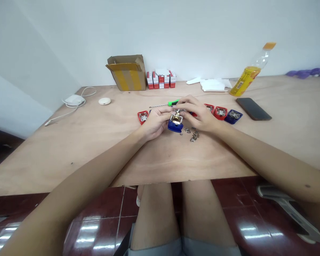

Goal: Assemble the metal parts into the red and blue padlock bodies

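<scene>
My left hand (157,124) is closed round the side of a small blue casing with a brass and steel metal fitting (175,126), held over the middle of the table. My right hand (196,113) has its fingers bent in and pinched at the top of the metal part; the exact fingertip contact is partly hidden. Just below and right lie several small loose metal pieces (194,136). Behind my hands lies a screwdriver (173,103) with a green and black handle, its shaft pointing left. Similar red casings (220,112) and a blue casing (233,116) rest to the right, and another red casing (143,117) at left.
Along the wall stand an open cardboard box (129,76), several small red and white boxes (161,81), white paper (214,84) and a leaning bottle (246,78). A phone (253,108) lies right; a white charger with cable (74,100) and a round white case (104,101) lie left.
</scene>
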The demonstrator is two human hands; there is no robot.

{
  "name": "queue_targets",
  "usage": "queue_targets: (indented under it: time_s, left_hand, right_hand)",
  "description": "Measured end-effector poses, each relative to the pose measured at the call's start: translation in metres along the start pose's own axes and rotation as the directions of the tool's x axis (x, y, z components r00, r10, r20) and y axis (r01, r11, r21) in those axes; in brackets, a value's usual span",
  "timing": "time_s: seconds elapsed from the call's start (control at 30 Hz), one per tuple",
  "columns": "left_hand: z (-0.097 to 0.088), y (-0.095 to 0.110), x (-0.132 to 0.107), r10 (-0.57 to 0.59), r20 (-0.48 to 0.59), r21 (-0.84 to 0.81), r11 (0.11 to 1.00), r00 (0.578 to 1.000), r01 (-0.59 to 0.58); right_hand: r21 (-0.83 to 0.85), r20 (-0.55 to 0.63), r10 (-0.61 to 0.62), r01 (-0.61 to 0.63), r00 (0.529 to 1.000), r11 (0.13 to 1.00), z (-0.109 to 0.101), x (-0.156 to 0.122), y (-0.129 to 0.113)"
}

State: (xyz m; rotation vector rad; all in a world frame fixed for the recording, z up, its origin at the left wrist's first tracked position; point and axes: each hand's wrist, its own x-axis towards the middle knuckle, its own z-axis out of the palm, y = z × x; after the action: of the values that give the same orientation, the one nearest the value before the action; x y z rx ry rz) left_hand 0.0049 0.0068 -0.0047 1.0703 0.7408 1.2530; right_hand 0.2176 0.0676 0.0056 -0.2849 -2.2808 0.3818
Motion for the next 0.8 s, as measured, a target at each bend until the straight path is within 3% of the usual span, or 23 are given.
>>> queue_targets:
  time_s: [0.33,0.53,0.7,0.8]
  left_hand:
    - [0.000,-0.003,0.001,-0.028,-0.024,-0.016,0.999,0.999,0.028]
    - [0.001,-0.003,0.000,0.010,-0.021,-0.013,1.000,1.000,-0.010]
    - [-0.003,-0.007,0.003,0.040,-0.034,0.019,0.999,0.999,-0.040]
    - [-0.006,-0.012,0.006,0.105,-0.076,0.084,0.992,0.992,-0.098]
  right_hand:
    - [-0.024,-0.009,-0.011,0.011,1.000,1.000,0.001,0.000,0.001]
    - [-0.008,0.003,-0.001,0.001,1.000,1.000,0.001,0.000,-0.001]
    - [-0.005,-0.088,0.011,-0.012,0.996,1.000,0.000,0.002,-0.002]
    - [0.012,-0.084,0.020,-0.019,0.996,1.000,-0.001,0.003,-0.005]
